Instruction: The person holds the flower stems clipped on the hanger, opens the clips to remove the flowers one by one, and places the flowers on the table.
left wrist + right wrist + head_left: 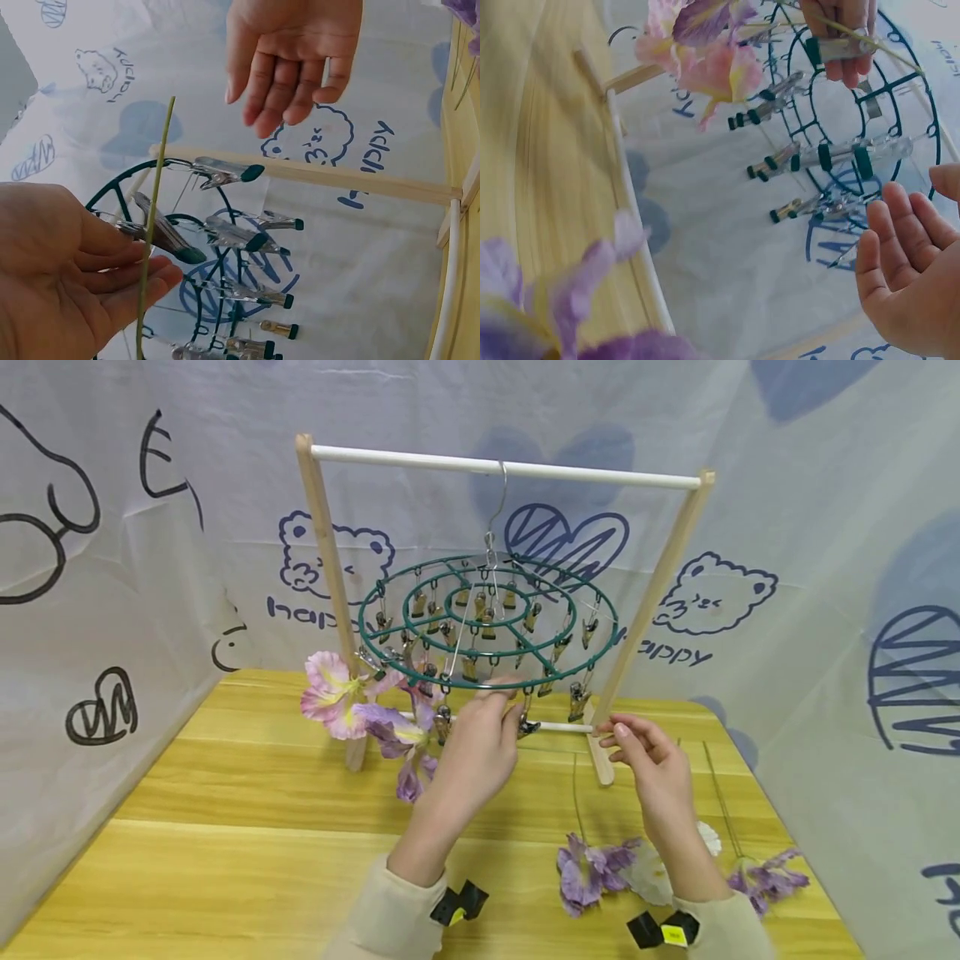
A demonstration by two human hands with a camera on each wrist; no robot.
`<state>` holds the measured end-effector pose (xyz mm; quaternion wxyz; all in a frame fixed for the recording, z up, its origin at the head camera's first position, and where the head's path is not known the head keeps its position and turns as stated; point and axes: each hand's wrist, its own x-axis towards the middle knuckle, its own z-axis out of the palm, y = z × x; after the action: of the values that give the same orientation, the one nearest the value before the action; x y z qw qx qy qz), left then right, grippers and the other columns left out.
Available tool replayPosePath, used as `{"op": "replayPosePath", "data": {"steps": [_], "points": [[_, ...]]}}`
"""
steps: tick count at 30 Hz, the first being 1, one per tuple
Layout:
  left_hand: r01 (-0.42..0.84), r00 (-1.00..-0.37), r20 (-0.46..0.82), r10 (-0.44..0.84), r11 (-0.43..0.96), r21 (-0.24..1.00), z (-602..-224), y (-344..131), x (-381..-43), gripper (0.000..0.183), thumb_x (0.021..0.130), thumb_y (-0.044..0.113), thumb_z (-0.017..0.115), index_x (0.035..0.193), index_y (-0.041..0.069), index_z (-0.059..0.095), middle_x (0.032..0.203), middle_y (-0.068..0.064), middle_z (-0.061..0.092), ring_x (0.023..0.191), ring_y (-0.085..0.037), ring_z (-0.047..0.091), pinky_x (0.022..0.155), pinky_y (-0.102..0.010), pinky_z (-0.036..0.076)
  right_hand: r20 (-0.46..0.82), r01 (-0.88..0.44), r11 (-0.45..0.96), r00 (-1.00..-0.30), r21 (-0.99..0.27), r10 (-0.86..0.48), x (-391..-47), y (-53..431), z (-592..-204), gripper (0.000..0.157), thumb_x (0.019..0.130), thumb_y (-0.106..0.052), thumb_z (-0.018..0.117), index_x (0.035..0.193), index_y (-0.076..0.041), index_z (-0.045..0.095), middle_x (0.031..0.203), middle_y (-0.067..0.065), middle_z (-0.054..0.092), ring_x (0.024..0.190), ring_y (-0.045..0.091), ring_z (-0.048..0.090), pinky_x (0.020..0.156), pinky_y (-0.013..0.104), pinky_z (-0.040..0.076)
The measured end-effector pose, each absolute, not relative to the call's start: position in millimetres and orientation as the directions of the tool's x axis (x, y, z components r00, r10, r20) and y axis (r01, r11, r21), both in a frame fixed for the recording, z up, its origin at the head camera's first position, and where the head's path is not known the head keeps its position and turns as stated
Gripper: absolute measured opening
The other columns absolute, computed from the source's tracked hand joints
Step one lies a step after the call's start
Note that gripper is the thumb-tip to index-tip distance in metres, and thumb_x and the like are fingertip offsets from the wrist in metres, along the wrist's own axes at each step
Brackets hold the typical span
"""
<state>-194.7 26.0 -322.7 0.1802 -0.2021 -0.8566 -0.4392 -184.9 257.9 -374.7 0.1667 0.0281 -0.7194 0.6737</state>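
A round green clip hanger with several metal clips hangs by its hook from a wooden rack. My left hand is at its front rim, thumb and fingers about a clip. A thin green stem crosses in front of this clip and my fingers in the left wrist view. Pink and purple flowers are at the hanger's left side. My right hand is beside the rack's right foot, fingers loosely bent and holding nothing; its palm shows in the right wrist view.
The rack's right post stands just behind my right hand, and a white bar joins the feet. On the wooden table at right lie purple flowers and a white one, with long stems. Printed cloth surrounds the table.
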Motion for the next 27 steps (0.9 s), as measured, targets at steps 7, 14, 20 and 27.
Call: {"op": "replayPosePath", "data": {"steps": [7,14,20,27], "points": [[0.669,-0.712,0.688,0.137,0.431,0.606,-335.0,6.3,-181.9,0.028,0.102,0.004,0.064,0.129,-0.002,0.067,0.121,-0.015,0.071,0.109,-0.030,0.069,0.094,-0.042,0.059,0.371,-0.393,-0.032,-0.889,-0.919,0.267,-177.1,241.2,-373.5,0.030,0.107,-0.010,0.059,0.127,0.013,0.062,0.105,0.002,0.076,0.093,0.015,0.070,0.080,0.025,0.060],[0.807,-0.546,0.836,0.057,0.304,0.507,-344.3,-10.4,-174.6,0.029,0.098,-0.005,0.065,0.127,-0.006,0.066,0.124,-0.016,0.068,0.109,-0.026,0.069,0.093,-0.033,0.060,0.422,-0.505,-0.218,-0.842,-0.835,0.335,-170.6,219.3,-376.5,0.017,0.106,-0.005,0.058,0.114,0.007,0.067,0.100,0.009,0.076,0.089,0.018,0.070,0.076,0.025,0.060],[0.825,-0.492,0.869,-0.055,0.287,0.486,-350.0,-26.1,-168.7,0.024,0.099,-0.004,0.062,0.122,-0.008,0.066,0.126,-0.018,0.066,0.111,-0.027,0.066,0.094,-0.030,0.059,0.432,-0.546,-0.341,-0.828,-0.765,0.358,-165.6,196.9,-384.2,0.013,0.107,-0.006,0.057,0.108,0.001,0.068,0.099,0.010,0.072,0.086,0.019,0.069,0.074,0.024,0.059],[0.799,-0.513,0.846,-0.147,0.277,0.533,-353.8,-40.3,-170.5,0.023,0.097,-0.008,0.061,0.120,-0.012,0.062,0.124,-0.022,0.061,0.112,-0.032,0.064,0.092,-0.030,0.060,0.410,-0.565,-0.386,-0.813,-0.729,0.414,-160.8,169.8,-396.7,0.020,0.111,-0.015,0.049,0.108,-0.002,0.064,0.096,0.007,0.068,0.087,0.017,0.065,0.075,0.023,0.056]]}}
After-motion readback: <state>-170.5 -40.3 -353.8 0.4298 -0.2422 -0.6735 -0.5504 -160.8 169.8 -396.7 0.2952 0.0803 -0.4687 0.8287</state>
